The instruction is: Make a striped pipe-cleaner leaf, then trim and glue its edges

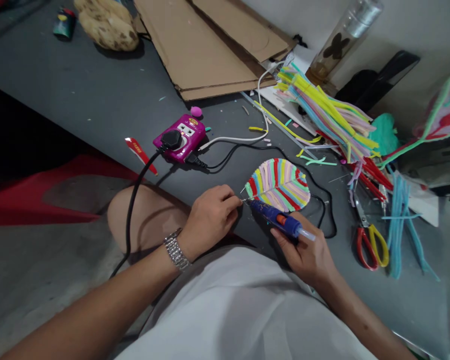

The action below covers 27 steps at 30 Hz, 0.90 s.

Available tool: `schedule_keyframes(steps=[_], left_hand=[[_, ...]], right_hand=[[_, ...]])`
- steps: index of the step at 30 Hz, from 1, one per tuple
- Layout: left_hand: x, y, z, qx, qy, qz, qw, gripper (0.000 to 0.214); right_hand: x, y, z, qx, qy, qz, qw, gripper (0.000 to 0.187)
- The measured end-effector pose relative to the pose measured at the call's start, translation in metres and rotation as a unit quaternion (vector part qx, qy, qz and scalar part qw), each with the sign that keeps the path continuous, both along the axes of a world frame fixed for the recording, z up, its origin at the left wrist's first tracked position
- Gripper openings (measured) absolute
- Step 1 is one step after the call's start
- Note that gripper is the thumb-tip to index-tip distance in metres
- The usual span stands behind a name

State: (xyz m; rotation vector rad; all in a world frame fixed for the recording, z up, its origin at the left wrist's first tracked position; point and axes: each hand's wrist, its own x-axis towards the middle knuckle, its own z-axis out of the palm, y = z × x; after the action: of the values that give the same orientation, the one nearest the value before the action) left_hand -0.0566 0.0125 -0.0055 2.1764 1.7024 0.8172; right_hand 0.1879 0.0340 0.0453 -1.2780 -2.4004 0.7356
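My right hand (311, 247) is wrapped round a blue glue gun (272, 214) with an orange switch and a clear glue stick jutting from its back. The gun's nozzle points left, right by the fingertips of my left hand (213, 215). Those fingers are pinched together on something thin and small that I cannot make out. Just beyond the gun lies a leaf shape of striped pipe cleaners (279, 182) in red, yellow, pink, green, lilac and blue. Its left tip is close to my left fingertips; whether they touch it, I cannot tell.
A purple power strip (182, 137) with a black plug and cords sits left of centre. Near it lies a red-and-white cutter (139, 152). Cardboard (210, 55) is at the back. To the right are bundled pipe cleaners (322, 107), scissors (365, 230) and a clear bottle (339, 45).
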Motion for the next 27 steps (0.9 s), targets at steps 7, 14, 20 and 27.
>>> schedule_keyframes(steps=[7, 14, 20, 27], left_hand=[[0.0004, -0.0008, -0.0014, -0.001, -0.002, 0.001, 1.000, 0.016], [0.0009, -0.0002, -0.0007, 0.005, -0.012, 0.001, 1.000, 0.016], [0.0000, -0.0010, -0.0021, 0.006, -0.019, -0.001, 1.000, 0.016], [-0.0003, -0.0011, -0.0021, 0.006, -0.018, -0.001, 1.000, 0.017]], right_hand=[[-0.0054, 0.0000, -0.0018, 0.006, -0.014, 0.009, 1.000, 0.019], [-0.0079, 0.0018, 0.0007, 0.007, -0.022, 0.007, 1.000, 0.020], [-0.0061, 0.0028, 0.0038, 0.003, -0.014, 0.006, 1.000, 0.017], [-0.0040, 0.0013, 0.0000, 0.008, -0.009, -0.004, 1.000, 0.018]])
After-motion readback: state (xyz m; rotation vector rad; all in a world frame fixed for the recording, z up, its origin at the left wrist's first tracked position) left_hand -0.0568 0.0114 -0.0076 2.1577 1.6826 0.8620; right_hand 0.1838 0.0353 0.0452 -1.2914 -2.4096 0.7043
